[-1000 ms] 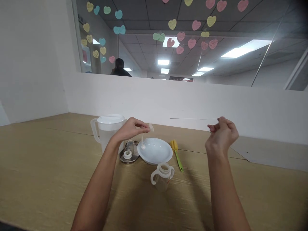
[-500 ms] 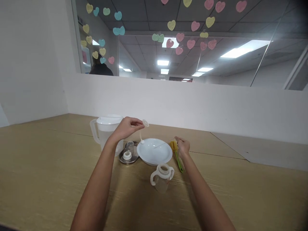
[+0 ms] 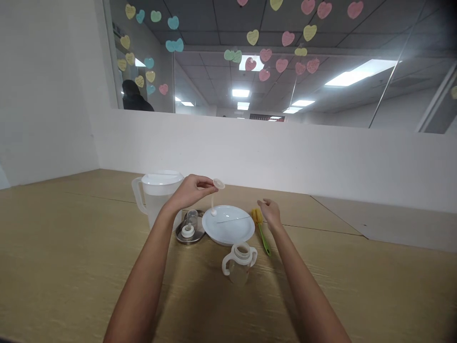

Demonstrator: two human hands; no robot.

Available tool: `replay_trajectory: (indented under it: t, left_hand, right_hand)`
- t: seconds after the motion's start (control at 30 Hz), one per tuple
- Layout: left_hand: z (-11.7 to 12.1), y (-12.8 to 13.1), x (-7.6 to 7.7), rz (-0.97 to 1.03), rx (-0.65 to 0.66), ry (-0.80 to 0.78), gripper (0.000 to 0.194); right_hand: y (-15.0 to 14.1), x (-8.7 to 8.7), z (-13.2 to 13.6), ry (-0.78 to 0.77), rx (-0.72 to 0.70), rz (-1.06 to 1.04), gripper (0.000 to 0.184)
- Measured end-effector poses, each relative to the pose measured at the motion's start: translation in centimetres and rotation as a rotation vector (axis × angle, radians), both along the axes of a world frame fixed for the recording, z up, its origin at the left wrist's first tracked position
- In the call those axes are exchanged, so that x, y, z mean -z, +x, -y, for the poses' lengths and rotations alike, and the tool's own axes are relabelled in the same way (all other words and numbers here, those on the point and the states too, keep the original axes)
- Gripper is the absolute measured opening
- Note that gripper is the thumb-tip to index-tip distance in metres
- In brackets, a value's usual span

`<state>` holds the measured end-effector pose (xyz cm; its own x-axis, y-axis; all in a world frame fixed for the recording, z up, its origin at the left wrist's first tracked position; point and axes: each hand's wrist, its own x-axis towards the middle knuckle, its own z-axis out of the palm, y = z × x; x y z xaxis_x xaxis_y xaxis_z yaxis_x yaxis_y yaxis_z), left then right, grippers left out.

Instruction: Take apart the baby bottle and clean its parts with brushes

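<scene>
My left hand (image 3: 195, 190) pinches a translucent disc-shaped straw piece (image 3: 219, 184) between thumb and fingertips. Its thin straw hangs down to a small white end (image 3: 213, 213) at the bowl's left side. A thin straw brush (image 3: 233, 220) lies across the white bowl (image 3: 228, 238). Just right of the bowl, my right hand (image 3: 270, 212) is raised with loosely bent fingers apart and nothing in them. Below it on the table is a sponge bottle brush (image 3: 263, 238) with a yellow head and green handle. The two-handled bottle (image 3: 240, 267) stands uncapped in front of the bowl.
A white lidded pitcher (image 3: 153, 200) stands left, partly behind my left arm. Between it and the bowl, a metal tray (image 3: 191, 241) holds a clear cap (image 3: 192, 217) and a white-ringed nipple (image 3: 187, 231). A glass window with heart-shaped notes rises behind, with a person's dark shape (image 3: 134, 97) in it.
My right hand has come in leftward from the far right and let go of the straw brush, which now lies in the bowl. My left hand has shifted slightly, still holding the straw piece.
</scene>
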<state>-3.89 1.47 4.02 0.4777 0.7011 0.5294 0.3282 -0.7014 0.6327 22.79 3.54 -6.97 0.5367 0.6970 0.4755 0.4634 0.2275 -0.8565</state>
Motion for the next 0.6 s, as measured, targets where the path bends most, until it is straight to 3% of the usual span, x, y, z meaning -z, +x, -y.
replay_trajectory:
  t: [0.1, 0.2, 0.27, 0.4, 0.6]
  left_hand:
    - [0.6, 1.0, 0.0, -0.005, 0.065, -0.003, 0.028]
    - [1.3, 2.1, 0.1, -0.021, 0.123, -0.010, 0.025]
    - [1.8, 2.7, 0.1, -0.036, 0.169, -0.021, 0.024]
    - [2.6, 3.3, 0.1, -0.053, 0.243, -0.019, 0.022]
    - [2.2, 3.8, 0.8, -0.056, 0.305, 0.021, 0.023]
  right_hand:
    - [-1.2, -4.0, 2.5, -0.016, -0.157, 0.004, 0.040]
    - [-3.5, -7.4, 6.0, 0.025, -0.477, 0.039, 0.049]
    - [-4.9, -8.8, 8.2, 0.030, -0.518, 0.131, 0.053]
    - [-6.5, -9.7, 10.5, 0.029, -0.549, 0.282, 0.056]
    - [-6.3, -9.6, 10.7, 0.040, -0.494, 0.359, 0.048]
